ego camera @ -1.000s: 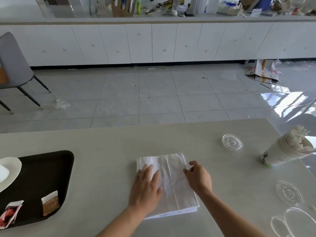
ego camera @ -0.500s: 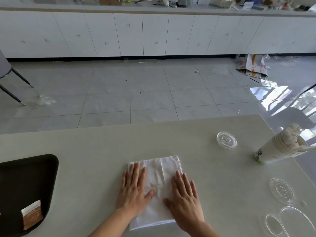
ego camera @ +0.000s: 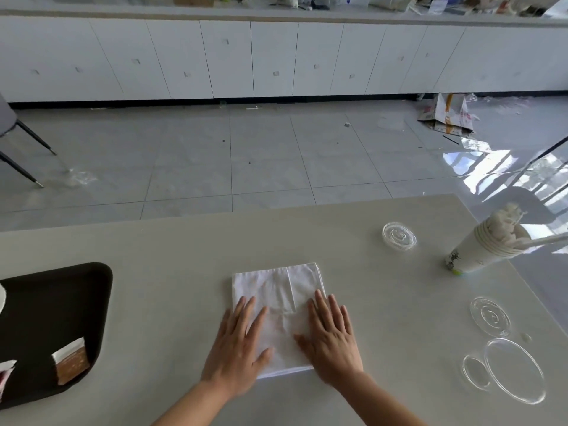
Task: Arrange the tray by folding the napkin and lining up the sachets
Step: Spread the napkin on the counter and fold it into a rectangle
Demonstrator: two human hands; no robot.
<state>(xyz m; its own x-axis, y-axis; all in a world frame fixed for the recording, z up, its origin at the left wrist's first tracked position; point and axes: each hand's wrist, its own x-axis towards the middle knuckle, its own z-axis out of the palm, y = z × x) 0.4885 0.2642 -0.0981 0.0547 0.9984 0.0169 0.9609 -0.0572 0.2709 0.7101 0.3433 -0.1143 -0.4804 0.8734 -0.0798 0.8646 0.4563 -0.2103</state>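
Napkin, white and folded, lies mid-bench with both palms pressed flat on its near half, left hand and right hand spread open, gripping nothing. Off to the left, the black tray holds a brown sachet

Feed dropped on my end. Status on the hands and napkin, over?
Left hand and right hand flat, open, pressing the folded napkin on the table. Sachet waits on the tray. Nothing in the way.
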